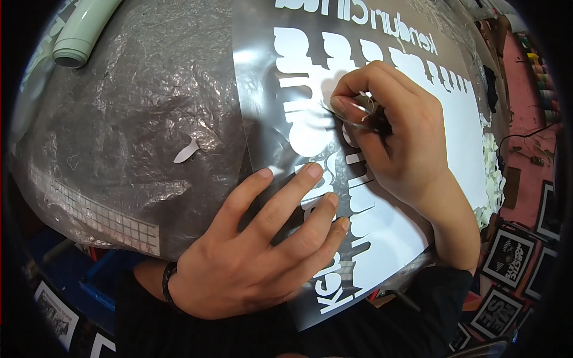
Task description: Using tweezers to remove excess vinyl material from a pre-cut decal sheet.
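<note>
A sheet of white cut vinyl on a clear, glossy backing lies before me, with rows of mirrored lettering. My left hand rests palm down across its near-left part, fingers spread and holding nothing. Pinched in my right hand is a slim pointed metal tool, probably tweezers; its tip is at the white lettering. A thin curled white strip hangs by the tool. Right of that hand, a broad area of solid white vinyl covers the backing. My hands hide some of the letters.
Crinkled clear plastic covers the table. On it are a small vinyl scrap, a pale green roll and a gridded ruler strip. Pale scraps pile along the right edge. Framed prints lie below, near spools.
</note>
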The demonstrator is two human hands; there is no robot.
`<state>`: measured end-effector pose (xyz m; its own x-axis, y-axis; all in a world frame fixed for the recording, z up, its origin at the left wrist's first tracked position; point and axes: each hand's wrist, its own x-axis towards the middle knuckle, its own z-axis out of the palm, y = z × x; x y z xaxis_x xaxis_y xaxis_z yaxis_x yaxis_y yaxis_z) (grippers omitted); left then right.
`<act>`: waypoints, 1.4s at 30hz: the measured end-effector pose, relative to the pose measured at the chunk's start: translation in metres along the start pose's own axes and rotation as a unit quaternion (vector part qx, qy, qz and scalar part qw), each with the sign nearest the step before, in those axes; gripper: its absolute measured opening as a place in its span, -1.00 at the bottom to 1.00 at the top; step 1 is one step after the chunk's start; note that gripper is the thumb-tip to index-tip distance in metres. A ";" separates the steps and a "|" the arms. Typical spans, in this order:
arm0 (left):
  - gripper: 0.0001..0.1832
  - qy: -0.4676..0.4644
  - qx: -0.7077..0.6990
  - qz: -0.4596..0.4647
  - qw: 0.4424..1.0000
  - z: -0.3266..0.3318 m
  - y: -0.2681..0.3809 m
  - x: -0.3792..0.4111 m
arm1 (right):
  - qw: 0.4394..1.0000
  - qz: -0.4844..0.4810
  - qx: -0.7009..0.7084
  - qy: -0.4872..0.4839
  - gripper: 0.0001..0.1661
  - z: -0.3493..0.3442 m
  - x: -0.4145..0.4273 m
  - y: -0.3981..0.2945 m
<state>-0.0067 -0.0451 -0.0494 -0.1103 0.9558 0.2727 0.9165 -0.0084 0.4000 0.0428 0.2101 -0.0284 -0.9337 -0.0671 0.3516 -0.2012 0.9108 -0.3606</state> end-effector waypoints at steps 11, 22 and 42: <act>-0.19 -0.049 -0.028 0.009 0.998 -0.011 -0.002 0.000 | 0.992 0.111 0.049 0.024 -0.82 -0.002 0.002 0.000; -0.09 -0.082 -0.018 0.000 0.996 -0.017 0.002 0.006 | 0.978 0.194 0.059 0.058 -0.86 -0.001 0.008 0.007; -0.07 -0.096 0.002 0.043 0.995 -0.024 0.005 0.009 | 0.995 0.032 0.088 -0.045 -0.66 -0.018 0.000 0.011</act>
<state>-0.0122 -0.0439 -0.0243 0.0429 0.9900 0.1341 0.9212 -0.0911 0.3783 0.0456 0.2277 -0.0169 -0.9676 -0.0549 0.2467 -0.1818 0.8292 -0.5286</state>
